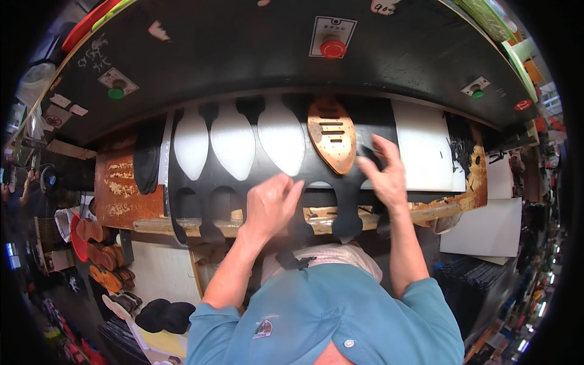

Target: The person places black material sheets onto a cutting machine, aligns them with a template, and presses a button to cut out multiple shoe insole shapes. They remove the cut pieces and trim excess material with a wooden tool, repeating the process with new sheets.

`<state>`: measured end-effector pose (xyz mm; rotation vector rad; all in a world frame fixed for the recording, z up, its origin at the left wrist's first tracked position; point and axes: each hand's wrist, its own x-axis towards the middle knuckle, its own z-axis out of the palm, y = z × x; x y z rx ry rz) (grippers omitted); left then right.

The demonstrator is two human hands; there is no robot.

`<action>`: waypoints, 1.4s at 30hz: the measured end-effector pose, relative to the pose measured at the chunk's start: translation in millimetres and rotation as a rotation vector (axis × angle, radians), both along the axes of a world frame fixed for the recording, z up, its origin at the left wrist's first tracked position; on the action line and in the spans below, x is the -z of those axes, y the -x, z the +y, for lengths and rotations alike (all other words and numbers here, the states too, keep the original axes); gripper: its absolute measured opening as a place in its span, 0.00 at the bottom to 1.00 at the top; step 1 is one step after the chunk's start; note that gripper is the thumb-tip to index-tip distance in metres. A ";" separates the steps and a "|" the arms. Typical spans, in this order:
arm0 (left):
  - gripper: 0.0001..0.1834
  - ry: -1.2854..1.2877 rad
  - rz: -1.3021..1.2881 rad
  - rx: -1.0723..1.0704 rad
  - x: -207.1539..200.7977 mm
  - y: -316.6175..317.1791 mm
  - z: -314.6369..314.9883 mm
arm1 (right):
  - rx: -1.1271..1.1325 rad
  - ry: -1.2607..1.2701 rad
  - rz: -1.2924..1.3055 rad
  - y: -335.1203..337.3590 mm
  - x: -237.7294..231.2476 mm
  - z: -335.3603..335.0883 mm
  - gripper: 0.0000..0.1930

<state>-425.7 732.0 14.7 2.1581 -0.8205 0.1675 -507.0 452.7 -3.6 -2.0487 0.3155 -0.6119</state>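
While the right hand (386, 173) hangs with thumb and fingers spread beside the copper-coloured slotted form (331, 134), the left hand (274, 204) is bent, its thumb and fingertips drawn close together over the black sheet (348, 204); whether it pinches the sheet I cannot tell, nor whether the right thumb touches the form. The form lies on the sheet toward the far edge of the bench (118, 204), just right of three white sole shapes (281, 143) — apparently openings onto a pale surface. The sheet's lower tongues reach over the front edge. A white board (423, 146) lies toward the right end, black sole-shaped pieces (148, 161) toward the left.

A nudge from the right thumb could skew the form — or a tug on the overhanging tongues could drag sheet and form together. Fingers under the black machine beam (243, 48) would risk crushing if it came down.

No container can be made out close to the hands; brown sole-shaped forms (108, 277) lie piled beyond the front left corner, what carries them unclear.
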 end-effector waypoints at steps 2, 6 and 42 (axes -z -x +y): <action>0.07 0.063 -0.043 0.052 -2.0 -19.7 -10.2 | -0.052 0.210 0.116 -25.2 -4.0 36.8 0.44; 0.20 -0.077 -0.129 0.086 11.5 -56.6 -26.1 | -0.022 0.454 0.271 -40.1 -7.1 87.8 0.50; 0.18 0.349 0.531 -0.306 -0.4 -44.8 125.8 | -0.197 -0.932 0.010 -2.6 -13.5 32.0 0.54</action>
